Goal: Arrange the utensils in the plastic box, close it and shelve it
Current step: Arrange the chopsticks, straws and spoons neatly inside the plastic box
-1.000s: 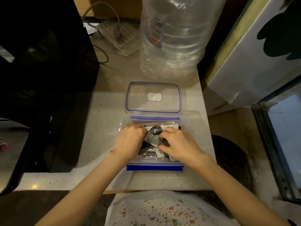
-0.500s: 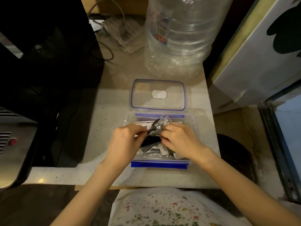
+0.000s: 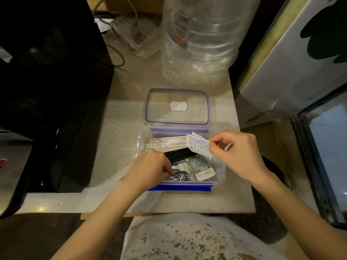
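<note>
A clear plastic box [image 3: 221,171] with blue clips stands open on the counter, its lid [image 3: 177,106] lying flat just behind it. Inside lie white wrapped chopsticks [image 3: 165,143], black straws [image 3: 178,155], green and white sachets [image 3: 197,167] and a plastic-wrapped black spoon [image 3: 179,176]. My left hand [image 3: 150,168] reaches into the box's near left part and pinches the wrapped spoon. My right hand [image 3: 238,152] hovers over the box's right side, holding up a white printed packet [image 3: 199,145] between thumb and fingers.
A big clear water bottle [image 3: 201,38] stands behind the lid. A black appliance [image 3: 47,91] fills the counter's left side, with cables and a power strip [image 3: 131,34] at the back. A white panel [image 3: 293,62] rises on the right. The counter's front edge [image 3: 131,211] is near my body.
My hands have parted: the right hand lifted a white packet up and to the right, while the left hand carried the wrapped spoon down to the box's near left.
</note>
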Action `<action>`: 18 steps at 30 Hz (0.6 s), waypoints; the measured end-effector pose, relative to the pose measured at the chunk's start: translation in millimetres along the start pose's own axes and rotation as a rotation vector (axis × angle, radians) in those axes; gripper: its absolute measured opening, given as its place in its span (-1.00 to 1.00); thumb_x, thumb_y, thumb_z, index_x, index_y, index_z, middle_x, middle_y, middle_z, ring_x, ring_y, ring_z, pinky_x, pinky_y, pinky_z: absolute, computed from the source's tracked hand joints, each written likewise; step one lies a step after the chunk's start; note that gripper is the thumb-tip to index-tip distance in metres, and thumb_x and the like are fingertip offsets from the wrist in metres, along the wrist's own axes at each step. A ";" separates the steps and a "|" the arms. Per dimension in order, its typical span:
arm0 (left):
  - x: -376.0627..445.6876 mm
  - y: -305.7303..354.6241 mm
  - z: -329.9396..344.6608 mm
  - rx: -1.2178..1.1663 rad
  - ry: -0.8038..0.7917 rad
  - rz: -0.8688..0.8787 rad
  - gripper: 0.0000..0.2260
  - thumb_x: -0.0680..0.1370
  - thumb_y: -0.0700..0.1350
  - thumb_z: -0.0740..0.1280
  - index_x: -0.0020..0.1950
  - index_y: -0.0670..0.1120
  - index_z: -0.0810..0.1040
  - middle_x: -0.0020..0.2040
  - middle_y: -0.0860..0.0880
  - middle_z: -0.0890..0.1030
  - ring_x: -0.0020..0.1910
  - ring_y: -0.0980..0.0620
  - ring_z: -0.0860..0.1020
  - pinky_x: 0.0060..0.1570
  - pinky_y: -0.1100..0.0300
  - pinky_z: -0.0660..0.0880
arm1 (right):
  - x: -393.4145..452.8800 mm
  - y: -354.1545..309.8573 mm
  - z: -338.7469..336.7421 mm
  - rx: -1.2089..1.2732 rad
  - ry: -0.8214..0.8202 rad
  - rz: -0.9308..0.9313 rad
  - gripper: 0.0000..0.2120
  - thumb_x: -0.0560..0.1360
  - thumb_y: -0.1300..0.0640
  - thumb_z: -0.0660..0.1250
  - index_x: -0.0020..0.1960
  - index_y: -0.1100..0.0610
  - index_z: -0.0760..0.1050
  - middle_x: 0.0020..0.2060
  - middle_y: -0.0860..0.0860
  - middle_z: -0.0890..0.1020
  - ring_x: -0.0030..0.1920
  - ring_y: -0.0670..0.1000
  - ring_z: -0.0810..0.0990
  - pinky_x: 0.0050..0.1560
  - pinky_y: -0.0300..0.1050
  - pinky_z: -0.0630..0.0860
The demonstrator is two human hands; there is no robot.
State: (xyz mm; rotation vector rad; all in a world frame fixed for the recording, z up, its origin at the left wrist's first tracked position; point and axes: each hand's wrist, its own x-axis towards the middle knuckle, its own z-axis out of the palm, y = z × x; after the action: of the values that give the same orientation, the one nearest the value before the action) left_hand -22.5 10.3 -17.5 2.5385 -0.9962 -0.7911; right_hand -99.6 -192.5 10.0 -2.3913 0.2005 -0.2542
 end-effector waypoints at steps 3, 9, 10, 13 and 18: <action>3.9 0.2 2.3 -0.023 -0.040 -0.013 -0.87 0.47 -0.09 0.39 -0.03 -0.07 0.69 -0.10 0.00 0.72 -0.16 0.09 0.63 -0.04 0.17 0.61 | -8.4 -3.3 3.1 -0.155 0.006 -0.057 -0.93 0.31 0.32 0.45 -0.29 0.20 0.60 -0.40 0.00 0.58 -0.45 -0.06 0.48 -0.45 -0.31 0.41; 7.3 -2.7 -0.1 0.110 0.076 -0.046 -0.85 0.52 -0.13 0.29 -0.08 -0.07 0.67 -0.14 -0.04 0.68 -0.17 -0.01 0.62 -0.16 0.17 0.57 | -21.1 -5.4 19.6 -0.427 -0.028 -0.321 -0.79 0.39 0.22 0.24 -0.39 0.21 0.53 -0.49 0.06 0.53 -0.56 0.01 0.46 -0.63 -0.21 0.43; 7.0 -1.8 -1.0 0.155 0.098 -0.052 -0.85 0.52 -0.11 0.28 -0.08 -0.06 0.66 -0.13 -0.03 0.67 -0.16 -0.02 0.61 -0.20 0.20 0.54 | -22.1 -6.3 22.0 -0.458 -0.075 -0.345 -0.82 0.36 0.23 0.32 -0.41 0.20 0.52 -0.50 0.05 0.53 -0.56 0.02 0.47 -0.64 -0.21 0.40; 7.7 -1.1 2.0 0.211 0.093 -0.041 -0.85 0.52 -0.12 0.28 -0.06 -0.02 0.65 -0.10 -0.01 0.68 -0.13 -0.01 0.62 -0.16 0.16 0.58 | -19.5 -9.4 26.9 -0.594 -0.308 -0.355 -0.81 0.13 0.19 0.55 -0.50 0.12 0.53 -0.57 -0.02 0.55 -0.49 -0.01 0.50 -0.59 -0.28 0.35; 12.6 -3.7 9.0 0.237 0.071 -0.073 -0.84 0.51 -0.11 0.28 -0.06 -0.03 0.66 -0.10 -0.03 0.67 -0.14 -0.05 0.61 -0.17 0.11 0.59 | -6.6 -10.6 27.4 -0.645 -0.535 -0.215 -0.82 0.46 0.13 0.25 -0.20 0.11 0.61 -0.27 0.01 0.64 -0.20 -0.02 0.41 -0.27 -0.14 0.33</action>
State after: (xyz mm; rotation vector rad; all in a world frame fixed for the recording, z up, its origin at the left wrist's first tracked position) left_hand -18.2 3.5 -31.2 2.7966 -1.0336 -0.6293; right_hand -98.7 -165.7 -3.6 -3.0124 -0.2676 0.4214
